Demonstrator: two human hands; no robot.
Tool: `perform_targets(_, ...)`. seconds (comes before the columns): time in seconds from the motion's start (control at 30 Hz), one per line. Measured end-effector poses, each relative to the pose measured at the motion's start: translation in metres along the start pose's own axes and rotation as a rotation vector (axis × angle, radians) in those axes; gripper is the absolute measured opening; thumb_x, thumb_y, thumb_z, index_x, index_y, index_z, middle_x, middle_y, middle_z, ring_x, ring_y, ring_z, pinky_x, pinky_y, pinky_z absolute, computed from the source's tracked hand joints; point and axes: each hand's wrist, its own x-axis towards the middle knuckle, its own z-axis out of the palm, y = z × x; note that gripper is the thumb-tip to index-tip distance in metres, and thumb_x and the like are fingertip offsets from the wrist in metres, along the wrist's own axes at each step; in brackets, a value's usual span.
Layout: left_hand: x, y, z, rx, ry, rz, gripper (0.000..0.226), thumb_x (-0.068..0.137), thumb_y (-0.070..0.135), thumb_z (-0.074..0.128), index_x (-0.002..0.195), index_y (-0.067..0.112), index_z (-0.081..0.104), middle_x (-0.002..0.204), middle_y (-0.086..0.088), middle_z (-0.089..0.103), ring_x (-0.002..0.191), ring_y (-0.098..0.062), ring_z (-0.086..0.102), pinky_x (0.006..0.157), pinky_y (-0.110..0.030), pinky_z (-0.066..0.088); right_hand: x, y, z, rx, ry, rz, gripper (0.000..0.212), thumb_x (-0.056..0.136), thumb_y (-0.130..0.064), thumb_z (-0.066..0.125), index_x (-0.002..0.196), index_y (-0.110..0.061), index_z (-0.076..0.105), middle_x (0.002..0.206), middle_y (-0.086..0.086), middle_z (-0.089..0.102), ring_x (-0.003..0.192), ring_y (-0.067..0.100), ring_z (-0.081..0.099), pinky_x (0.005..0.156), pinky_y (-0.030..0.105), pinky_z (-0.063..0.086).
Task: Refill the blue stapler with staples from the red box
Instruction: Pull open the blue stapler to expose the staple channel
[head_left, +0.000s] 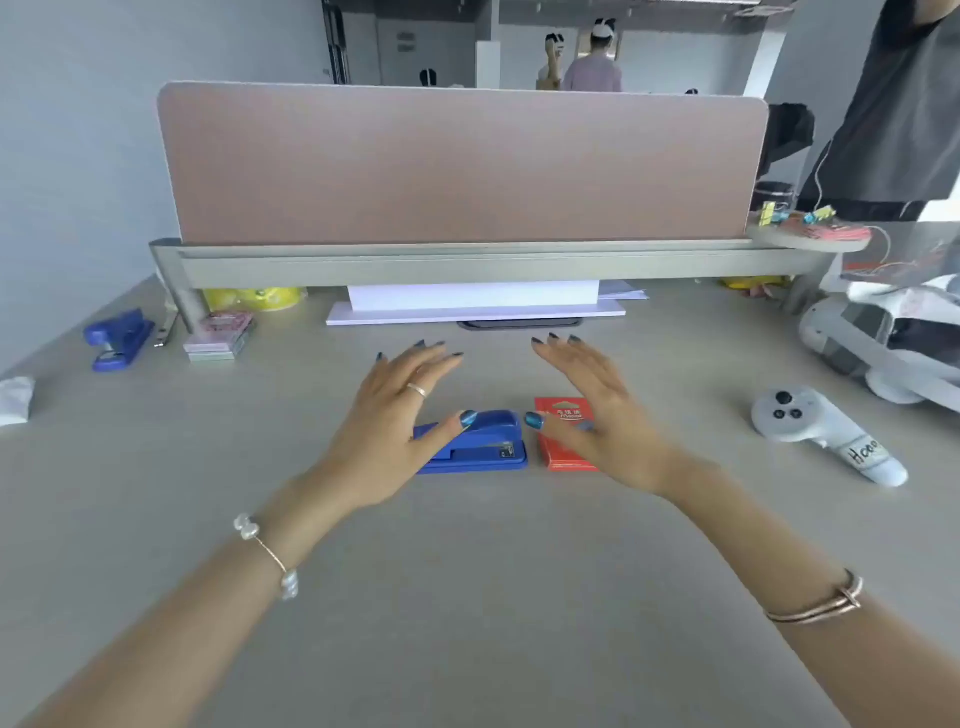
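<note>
A small blue stapler (485, 444) lies closed on the grey desk (467, 561) in the middle of the head view. A flat red box (563, 452) of staples lies just to its right, almost touching it. My left hand (395, 421) hovers over the stapler's left end, fingers spread, thumb tip above its top. My right hand (592, 410) hovers over the red box with fingers spread and covers its right part. Neither hand holds anything.
A second blue stapler (118, 338) and a stack of small pink boxes (221, 335) sit at the far left. A white controller (826, 434) and a headset (883, 343) lie at the right. A pink divider (462, 161) on a grey rail closes the back. A person stands at far right.
</note>
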Motion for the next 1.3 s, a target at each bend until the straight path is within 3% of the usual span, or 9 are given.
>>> perform_targets(0.1, 0.003, -0.001, 0.009, -0.037, -0.023, -0.023, 0.064, 0.08, 0.058, 0.032, 0.134, 0.026, 0.04, 0.138, 0.005, 0.045, 0.131, -0.011, 0.032, 0.113, -0.031, 0.022, 0.001, 0.006, 0.007, -0.016, -0.035, 0.016, 0.064, 0.084, -0.038, 0.057, 0.138, -0.037, 0.022, 0.151, -0.002, 0.027, 0.141, 0.012, 0.01, 0.114, 0.045, 0.026)
perform_targets(0.23, 0.017, -0.005, 0.026, -0.066, -0.067, -0.018, 0.062, 0.077, 0.059, 0.035, 0.128, 0.026, 0.05, 0.122, 0.005, 0.053, 0.115, -0.011, 0.042, 0.099, -0.023, 0.03, 0.01, 0.019, 0.019, -0.021, -0.095, 0.009, 0.069, 0.079, -0.057, 0.053, 0.138, -0.037, 0.023, 0.148, -0.007, 0.033, 0.138, 0.006, 0.012, 0.115, 0.036, 0.02)
perform_targets(0.33, 0.027, -0.006, 0.033, -0.117, -0.124, -0.01, 0.051, 0.08, 0.054, 0.046, 0.124, 0.028, 0.053, 0.11, 0.01, 0.053, 0.106, -0.005, 0.041, 0.092, -0.018, 0.03, 0.019, 0.027, 0.026, -0.01, -0.148, 0.017, 0.066, 0.08, -0.049, 0.055, 0.137, -0.04, 0.022, 0.146, -0.012, 0.033, 0.138, 0.005, 0.01, 0.114, 0.033, 0.019)
perform_targets(0.5, 0.035, -0.012, 0.038, -0.255, -0.214, -0.081, 0.031, 0.081, 0.047, 0.059, 0.108, 0.034, 0.061, 0.094, 0.016, 0.059, 0.09, -0.003, 0.055, 0.084, -0.026, 0.046, 0.029, 0.038, 0.033, -0.089, -0.196, 0.054, 0.071, 0.064, -0.065, 0.052, 0.13, -0.048, 0.031, 0.139, -0.021, 0.036, 0.137, 0.003, 0.009, 0.106, 0.028, 0.011)
perform_targets(0.67, 0.032, -0.01, 0.039, -0.29, -0.236, -0.112, 0.027, 0.074, 0.045, 0.066, 0.1, 0.04, 0.062, 0.091, 0.01, 0.061, 0.088, -0.005, 0.056, 0.079, -0.032, 0.049, 0.028, 0.046, 0.043, -0.174, -0.242, -0.012, 0.05, 0.058, -0.066, 0.06, 0.098, -0.035, 0.06, 0.108, -0.028, 0.055, 0.123, 0.002, 0.026, 0.096, 0.022, 0.013)
perform_targets(0.8, 0.03, -0.003, 0.043, -0.249, -0.205, -0.133, 0.044, 0.073, 0.047, 0.067, 0.114, 0.042, 0.056, 0.099, 0.013, 0.06, 0.094, -0.004, 0.052, 0.083, -0.03, 0.048, 0.024, 0.046, 0.045, -0.167, -0.197, -0.033, 0.034, 0.059, -0.063, 0.063, 0.063, -0.031, 0.051, 0.071, -0.024, 0.053, 0.105, 0.004, 0.039, 0.09, 0.016, 0.02)
perform_targets(0.9, 0.026, 0.0, 0.047, -0.235, -0.145, -0.122, 0.037, 0.076, 0.043, 0.065, 0.112, 0.039, 0.059, 0.094, 0.006, 0.059, 0.09, -0.01, 0.052, 0.08, -0.036, 0.048, 0.024, 0.044, 0.045, -0.118, -0.207, -0.024, 0.03, 0.058, -0.065, 0.06, 0.051, -0.039, 0.045, 0.07, -0.014, 0.059, 0.1, 0.007, 0.041, 0.086, 0.017, 0.025)
perform_targets(1.03, 0.026, 0.0, 0.049, -0.27, -0.124, -0.128, 0.027, 0.076, 0.039, 0.067, 0.103, 0.034, 0.065, 0.091, 0.005, 0.059, 0.086, -0.013, 0.055, 0.077, -0.039, 0.048, 0.025, 0.048, 0.046, -0.101, -0.176, -0.046, 0.041, 0.058, -0.067, 0.057, 0.067, -0.028, 0.062, 0.068, -0.01, 0.06, 0.092, 0.011, 0.042, 0.085, 0.035, 0.039)
perform_targets(1.3, 0.025, -0.002, 0.052, -0.286, -0.078, -0.118, 0.02, 0.076, 0.04, 0.067, 0.096, 0.039, 0.065, 0.084, 0.005, 0.055, 0.078, -0.01, 0.053, 0.071, -0.031, 0.042, 0.022, 0.046, 0.048, -0.123, -0.149, -0.054, 0.031, 0.067, -0.055, 0.065, 0.078, -0.026, 0.066, 0.071, -0.017, 0.055, 0.094, 0.012, 0.041, 0.088, 0.039, 0.04)
